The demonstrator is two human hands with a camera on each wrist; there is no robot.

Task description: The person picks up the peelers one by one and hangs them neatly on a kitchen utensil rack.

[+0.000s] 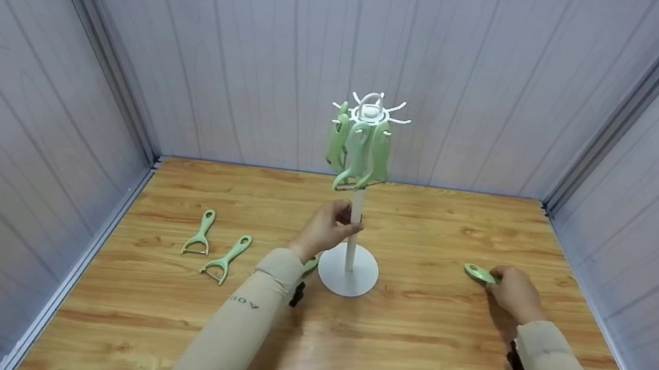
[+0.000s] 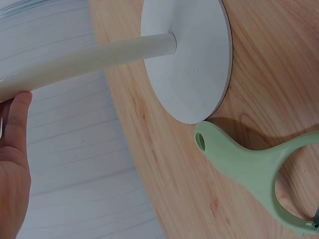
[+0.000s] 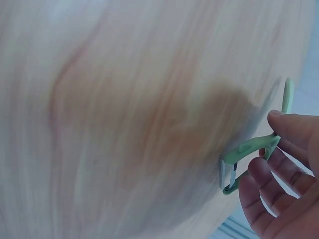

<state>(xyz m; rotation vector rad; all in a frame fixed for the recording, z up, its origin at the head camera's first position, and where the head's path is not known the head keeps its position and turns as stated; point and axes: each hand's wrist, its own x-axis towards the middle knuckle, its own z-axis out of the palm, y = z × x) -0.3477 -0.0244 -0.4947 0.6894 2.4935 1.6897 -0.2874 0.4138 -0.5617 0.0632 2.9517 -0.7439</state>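
A white rotating hook stand rises from a round base, with several green peelers hanging from its hooks. My left hand grips the pole partway up; in the left wrist view its fingertips meet the pole. On the right, my right hand pinches another green peeler between thumb and fingers. The right wrist view shows this held peeler with its blade end toward the camera and its handle pointing away. Beside the base lies a green peeler, mostly behind my left wrist in the head view.
Two green peelers lie on the wooden table at the left, one farther back and one nearer. Pale panel walls enclose the table at the back and both sides. Several hooks at the stand's top carry nothing.
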